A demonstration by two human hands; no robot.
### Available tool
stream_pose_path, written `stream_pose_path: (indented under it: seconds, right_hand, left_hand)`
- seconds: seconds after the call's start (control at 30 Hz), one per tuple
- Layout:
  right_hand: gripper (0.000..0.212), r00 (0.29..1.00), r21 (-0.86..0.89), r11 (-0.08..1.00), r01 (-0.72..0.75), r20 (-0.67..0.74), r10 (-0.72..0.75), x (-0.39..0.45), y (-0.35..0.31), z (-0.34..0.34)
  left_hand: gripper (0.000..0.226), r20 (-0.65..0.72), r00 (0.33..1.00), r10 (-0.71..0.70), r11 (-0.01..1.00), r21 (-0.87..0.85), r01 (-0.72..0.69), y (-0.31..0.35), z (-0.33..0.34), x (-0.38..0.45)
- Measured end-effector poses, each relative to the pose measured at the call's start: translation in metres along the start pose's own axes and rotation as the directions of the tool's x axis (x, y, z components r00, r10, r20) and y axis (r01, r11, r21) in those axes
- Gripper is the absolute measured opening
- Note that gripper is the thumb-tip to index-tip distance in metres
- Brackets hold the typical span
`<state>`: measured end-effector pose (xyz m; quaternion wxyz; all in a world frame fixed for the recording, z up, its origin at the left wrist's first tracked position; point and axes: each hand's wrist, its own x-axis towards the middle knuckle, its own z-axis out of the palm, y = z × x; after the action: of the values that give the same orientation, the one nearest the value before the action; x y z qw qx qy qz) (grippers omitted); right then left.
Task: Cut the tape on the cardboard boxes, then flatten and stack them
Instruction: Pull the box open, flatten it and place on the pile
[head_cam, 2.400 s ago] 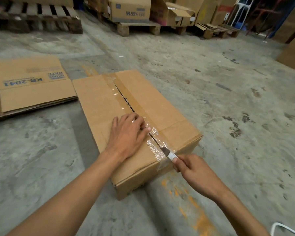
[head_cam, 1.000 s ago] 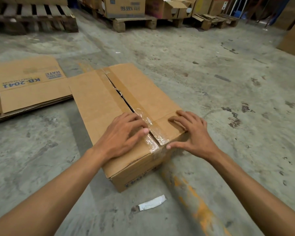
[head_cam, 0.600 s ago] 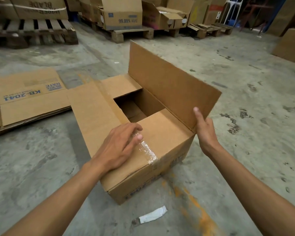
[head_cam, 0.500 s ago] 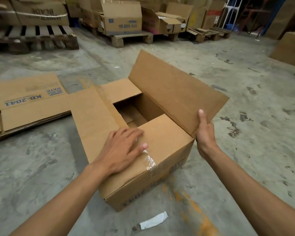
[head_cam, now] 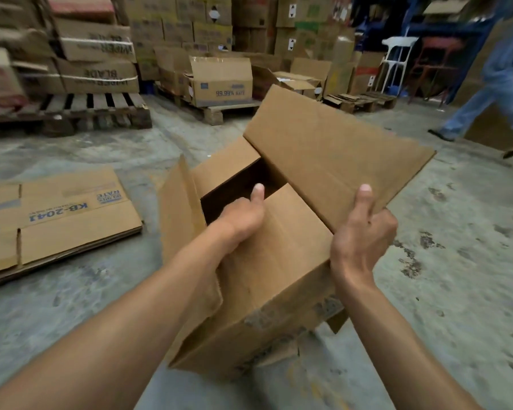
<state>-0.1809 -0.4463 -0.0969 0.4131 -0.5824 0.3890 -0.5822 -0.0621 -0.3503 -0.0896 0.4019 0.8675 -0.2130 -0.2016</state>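
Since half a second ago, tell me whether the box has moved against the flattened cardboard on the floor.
Yes. The box has been lifted and tipped up, its near end raised, while the flattened cardboard stays put on its left.

On the flattened cardboard (head_cam: 57,214) lying at my left I read "KB-2041" in blue, upside down, with "RATE" in a small mark beside it. Far ahead, an open box on a pallet (head_cam: 221,85) shows "99.99% RATE". The strapped cartons far left (head_cam: 98,62) read "WIPER BLADE", inverted. Print on the box I'm holding is too smeared to read.
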Motion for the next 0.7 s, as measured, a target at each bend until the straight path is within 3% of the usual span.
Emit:
stream_pose_path:
  seconds: [0.1,0.2,0.33,0.4,0.5,0.6,0.67,0.7]
  right_hand:
    - [0.051,0.989,-0.021,0.99,0.139,-0.047,-0.14,0.006,-0.027,-0.004]
    - [0.047,0.967,-0.08,0.97,0.23,-0.092,-0.237,0.016,-0.046,-0.001]
    - [0.039,0.906,-0.072,0.904,0.421,-0.015,-0.423,0.015,-0.048,0.02]
    - [0.037,0.834,-0.04,0.835,0.548,0.095,-0.543,0.004,-0.045,0.035]
    - [0.03,0.705,-0.102,0.706,0.701,0.255,-0.662,-0.015,-0.03,0.057]
    - [0.035,0.603,-0.049,0.668,0.742,0.483,-0.635,-0.032,-0.002,0.073]
    - [0.05,0.479,0.033,0.63,0.776,0.619,-0.622,-0.04,0.014,0.074]
    - [0.053,0.441,0.067,0.604,0.794,0.62,-0.649,-0.043,0.021,0.07]
  left_hand:
    - [0.065,-0.094,0.996,-0.005,0.968,-0.251,-0.018,0.008,0.004,0.002]
    - [0.048,-0.156,0.987,-0.047,0.827,-0.56,-0.049,0.022,0.002,-0.001]
    - [0.052,-0.329,0.943,-0.041,0.791,-0.588,-0.171,0.013,-0.011,-0.004]
    - [0.065,-0.355,0.927,-0.124,0.734,-0.661,-0.155,-0.009,-0.015,-0.004]
    - [0.076,-0.376,0.82,-0.432,0.589,-0.806,-0.06,-0.055,-0.013,0.0]
    - [0.082,-0.316,0.674,-0.668,0.474,-0.879,0.058,-0.101,-0.004,0.0]
    - [0.083,-0.28,0.626,-0.728,0.431,-0.897,0.1,-0.121,-0.002,-0.001]
    - [0.083,-0.277,0.611,-0.742,0.426,-0.898,0.111,-0.128,-0.003,-0.001]
